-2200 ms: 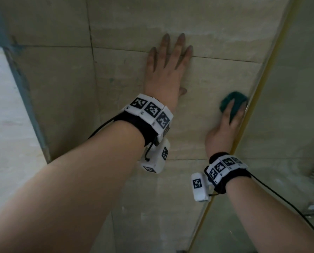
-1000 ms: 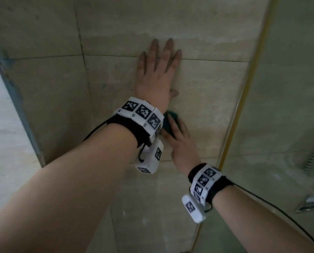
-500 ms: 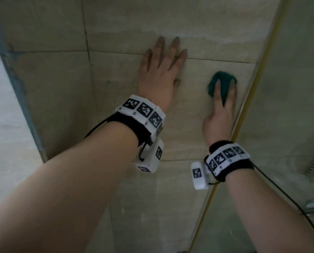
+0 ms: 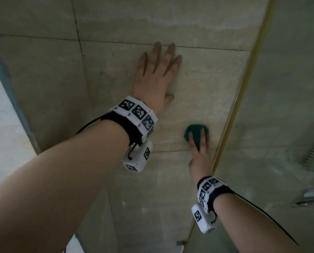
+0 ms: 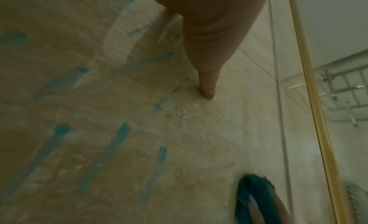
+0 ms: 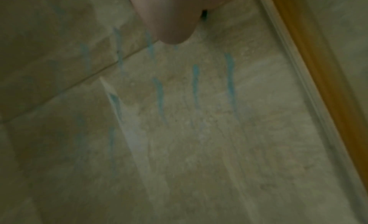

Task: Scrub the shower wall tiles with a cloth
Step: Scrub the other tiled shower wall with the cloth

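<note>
The left hand [image 4: 155, 83] is lying flat against the beige wall tiles [image 4: 207, 73], its grip spread, fingers straight and holding nothing. Blue streaks [image 5: 119, 142] are running down the tile beside it. Lower and to the right, the right hand [image 4: 200, 156] is pressing a dark green cloth [image 4: 193, 133] onto the tile with straight fingers, just beside the gold strip [image 4: 233, 110] edging the glass panel [image 4: 280, 106].

- left hand [image 4: 155, 83] flat on the beige wall tiles [image 4: 207, 79], fingers [image 4: 157, 52] spread
- right hand [image 4: 201, 157] presses a teal cloth [image 4: 195, 133] to the wall, just beside the gold strip [image 4: 243, 92]
</note>
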